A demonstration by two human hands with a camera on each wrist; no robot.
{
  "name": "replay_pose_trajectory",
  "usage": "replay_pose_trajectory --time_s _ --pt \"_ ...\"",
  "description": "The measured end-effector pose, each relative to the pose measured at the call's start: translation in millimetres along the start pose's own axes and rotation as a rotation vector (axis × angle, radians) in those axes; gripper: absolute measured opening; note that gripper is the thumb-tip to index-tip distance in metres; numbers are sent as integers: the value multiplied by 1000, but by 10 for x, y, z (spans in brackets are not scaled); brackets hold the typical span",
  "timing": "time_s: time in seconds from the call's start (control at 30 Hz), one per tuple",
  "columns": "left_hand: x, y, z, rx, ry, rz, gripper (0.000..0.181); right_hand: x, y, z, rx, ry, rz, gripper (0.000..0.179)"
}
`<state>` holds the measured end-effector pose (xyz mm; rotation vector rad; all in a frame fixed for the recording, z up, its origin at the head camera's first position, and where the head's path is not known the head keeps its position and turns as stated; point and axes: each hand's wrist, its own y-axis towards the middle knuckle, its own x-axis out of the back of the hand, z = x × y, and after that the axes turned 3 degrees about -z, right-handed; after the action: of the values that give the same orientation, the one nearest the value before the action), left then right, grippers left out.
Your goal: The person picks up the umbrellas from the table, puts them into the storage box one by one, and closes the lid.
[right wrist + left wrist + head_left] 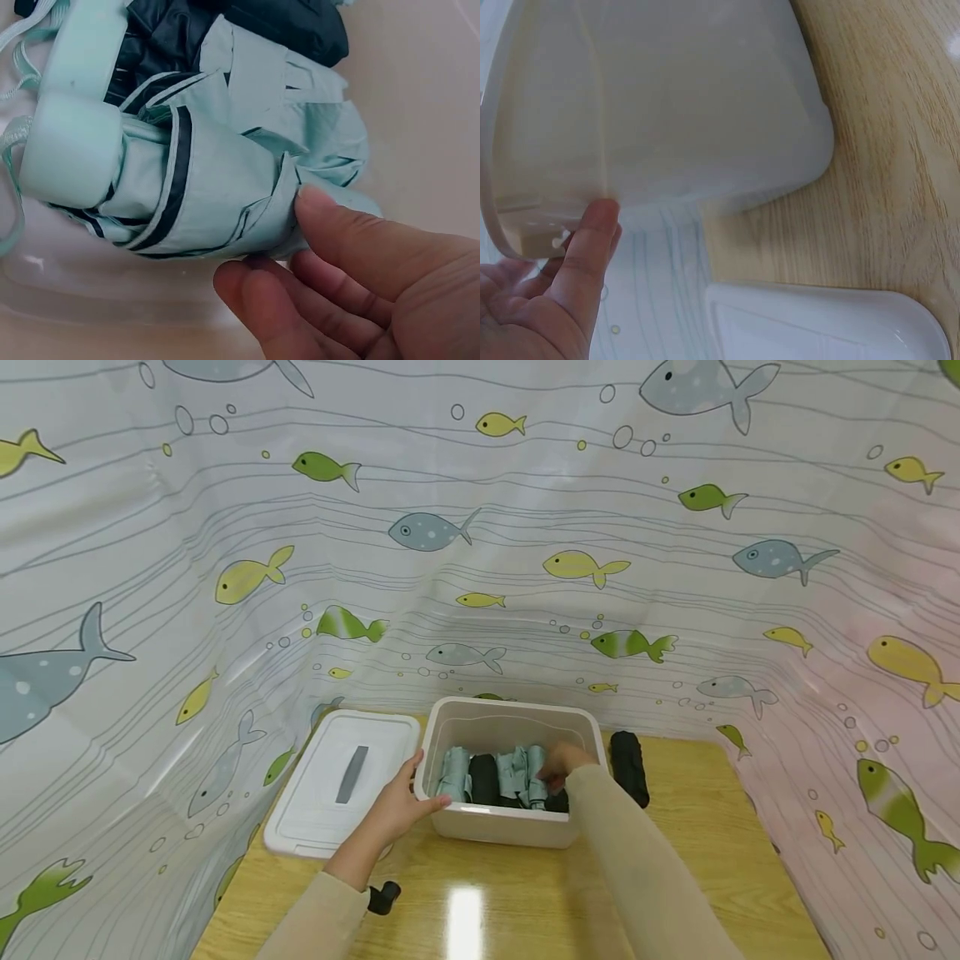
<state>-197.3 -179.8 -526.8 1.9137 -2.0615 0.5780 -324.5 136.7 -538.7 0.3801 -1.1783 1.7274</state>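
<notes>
A beige plastic storage box (498, 828) stands on the wooden table, with folded compact umbrellas side by side inside. My left hand (399, 800) grips its left end at the rim; in the left wrist view the fingers (585, 259) curl up under the handle edge. My right hand (566, 758) reaches into the right part of the box. Close up, its thumb and fingers pinch the cloth end of a mint-green folding umbrella (225, 184), whose pale handle (71, 150) points away from the hand. A black umbrella (484, 779) lies among the mint-green ones.
The white box lid (318, 802) with a grey handle lies left of the box. A black folded umbrella (628, 768) rests on the table to the right. A fish-patterned curtain (517, 610) surrounds the table (517, 902) at the back and sides.
</notes>
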Motion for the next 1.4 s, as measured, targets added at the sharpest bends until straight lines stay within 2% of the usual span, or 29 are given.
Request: replay_pose_trajectory --time_s 0.23,0.43,0.83,0.93,1.2,1.4 --pt "-5 2 -13 -11 -2 -5 112 -23 67 -50 -13 -75 7 31" --pt "-9 -10 -16 -10 4 -5 112 -72 141 -76 14 -65 10 33" --pt "-11 -25 -46 -1 5 -9 112 -100 57 37 -27 -197 -54 35" --pt "-8 -23 -56 -2 9 -10 112 -91 66 37 -36 -170 -51 35" --pt "-1 0 -56 -11 16 -8 112 -2 80 41 7 -124 -18 32" --pt "1 -21 -51 -7 16 -5 112 115 -26 102 -13 -129 -13 35"
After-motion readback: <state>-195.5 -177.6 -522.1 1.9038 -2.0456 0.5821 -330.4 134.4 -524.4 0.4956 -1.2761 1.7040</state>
